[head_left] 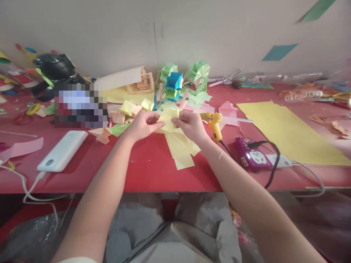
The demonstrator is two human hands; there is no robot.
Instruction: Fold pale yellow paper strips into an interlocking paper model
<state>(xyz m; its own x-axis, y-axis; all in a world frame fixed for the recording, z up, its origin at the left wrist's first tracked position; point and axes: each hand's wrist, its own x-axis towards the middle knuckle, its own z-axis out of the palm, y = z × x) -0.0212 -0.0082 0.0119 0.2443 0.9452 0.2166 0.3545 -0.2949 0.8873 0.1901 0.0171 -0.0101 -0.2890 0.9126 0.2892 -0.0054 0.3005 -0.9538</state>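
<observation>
Between my two hands is a small piece of pale yellow paper (169, 118), raised a little above the red table. My left hand (145, 126) pinches its left side between thumb and fingers. On the right side, my right hand (192, 126) grips the same paper, thumb on the near face. Under it lie loose yellow paper strips (182, 149), fanned toward me. Behind my hands stand folded green paper shapes (199, 72) and a blue folded paper piece (173, 81). A yellow glue gun (214, 126) rests just right of my right hand.
A purple power strip (252, 154) with cables sits at the right, near a large yellow sheet (293, 133). At the left lie a white power bank (63, 150) and folded paper scraps (131, 108). The red table's front edge (175, 190) is before my lap.
</observation>
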